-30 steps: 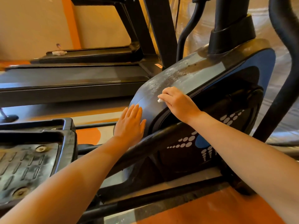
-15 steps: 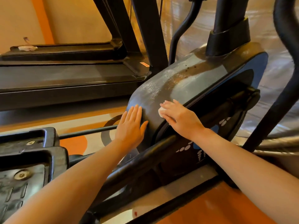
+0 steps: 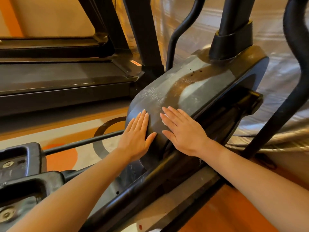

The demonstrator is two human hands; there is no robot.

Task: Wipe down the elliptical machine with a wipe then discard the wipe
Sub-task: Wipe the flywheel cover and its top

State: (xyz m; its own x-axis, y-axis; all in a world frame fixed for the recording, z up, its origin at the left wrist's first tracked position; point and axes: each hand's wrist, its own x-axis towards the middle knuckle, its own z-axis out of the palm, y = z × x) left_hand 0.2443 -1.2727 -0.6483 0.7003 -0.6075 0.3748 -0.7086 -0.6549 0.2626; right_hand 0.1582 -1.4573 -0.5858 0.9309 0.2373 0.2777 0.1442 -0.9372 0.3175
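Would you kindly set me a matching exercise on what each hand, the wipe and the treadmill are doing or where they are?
Things:
1. left hand
2. right hand
3. wipe
4. treadmill

States or places:
A. white, peeking out under the fingers
B. flat on the housing's rounded end, holding nothing
C. pressing the wipe onto the housing
D. behind the elliptical, on the left

Pairs: 1-B, 2-C, 3-A, 4-D

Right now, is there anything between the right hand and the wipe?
Nothing visible. The right hand lies flat on the wipe, pressing it against the elliptical's housing; only a white edge shows under the fingers.
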